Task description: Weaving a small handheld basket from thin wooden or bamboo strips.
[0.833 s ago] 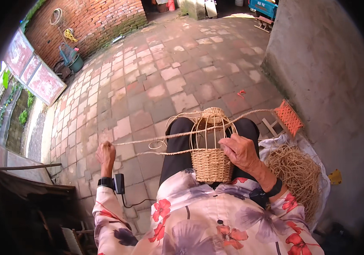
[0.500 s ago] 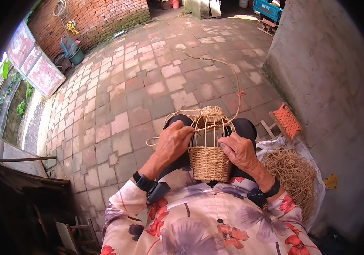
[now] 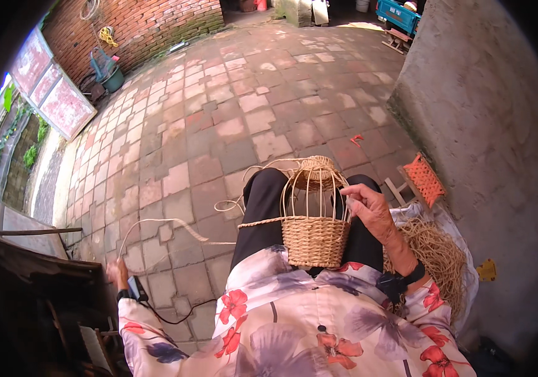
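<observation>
A small woven straw basket (image 3: 315,242) sits between my knees, its lower wall densely woven and bare upright strands rising to a woven piece (image 3: 318,169) at the far end. My right hand (image 3: 370,213) is at the basket's right side, thumb and fingers pinched on the upright strands. Out to the far left, my left hand (image 3: 117,274) is somewhat blurred, its fingers closed on a straw cord (image 3: 181,221). A twisted stretch of cord (image 3: 261,222) leaves the basket wall toward the left, over my thigh. Thinner loose strands (image 3: 230,206) curl beside my left knee.
A heap of straw cord (image 3: 435,257) lies on white sacking at my right, near a small stool with an orange woven seat (image 3: 424,179) and a grey wall (image 3: 482,125). Dark wooden furniture (image 3: 43,276) stands at lower left. A red scrap (image 3: 357,140) lies on the paving.
My left hand has swung from the basket far out to the left, drawing the cord with it. The cord that curved over the paving ahead is gone from there; my right hand has shifted slightly rightward and up.
</observation>
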`<state>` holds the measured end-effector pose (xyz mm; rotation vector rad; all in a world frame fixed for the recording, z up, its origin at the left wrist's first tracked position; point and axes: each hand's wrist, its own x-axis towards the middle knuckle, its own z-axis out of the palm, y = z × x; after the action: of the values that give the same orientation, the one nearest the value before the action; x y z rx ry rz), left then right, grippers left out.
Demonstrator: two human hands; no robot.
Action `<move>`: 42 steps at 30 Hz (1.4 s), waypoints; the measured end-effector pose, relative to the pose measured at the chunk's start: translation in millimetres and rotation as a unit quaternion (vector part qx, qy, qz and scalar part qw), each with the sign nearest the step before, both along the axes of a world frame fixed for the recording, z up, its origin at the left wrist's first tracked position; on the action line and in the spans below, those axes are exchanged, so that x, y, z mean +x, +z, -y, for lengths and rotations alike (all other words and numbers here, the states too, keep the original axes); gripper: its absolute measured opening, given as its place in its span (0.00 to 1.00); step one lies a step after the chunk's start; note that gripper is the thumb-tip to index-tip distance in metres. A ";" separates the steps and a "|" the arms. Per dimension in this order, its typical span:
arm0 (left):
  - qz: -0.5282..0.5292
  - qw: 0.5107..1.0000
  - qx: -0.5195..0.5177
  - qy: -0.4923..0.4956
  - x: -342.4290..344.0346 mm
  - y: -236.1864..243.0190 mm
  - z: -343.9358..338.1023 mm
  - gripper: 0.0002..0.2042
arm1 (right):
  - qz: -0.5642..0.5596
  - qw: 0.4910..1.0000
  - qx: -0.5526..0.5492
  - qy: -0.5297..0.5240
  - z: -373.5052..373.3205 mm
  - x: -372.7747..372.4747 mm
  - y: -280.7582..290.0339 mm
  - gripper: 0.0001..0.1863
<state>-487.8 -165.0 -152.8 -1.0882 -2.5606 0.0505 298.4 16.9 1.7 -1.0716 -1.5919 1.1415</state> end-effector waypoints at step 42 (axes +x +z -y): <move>0.858 0.423 0.005 -0.292 488.1 165.1 -201.6 0.09 | 0.166 0.938 0.248 -0.176 12.3 -31.1 5.9 0.08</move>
<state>0.3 36.7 12.3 -2.8691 -2.7496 -2.4641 267.3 4.6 7.6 -1.1764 -1.7255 0.2991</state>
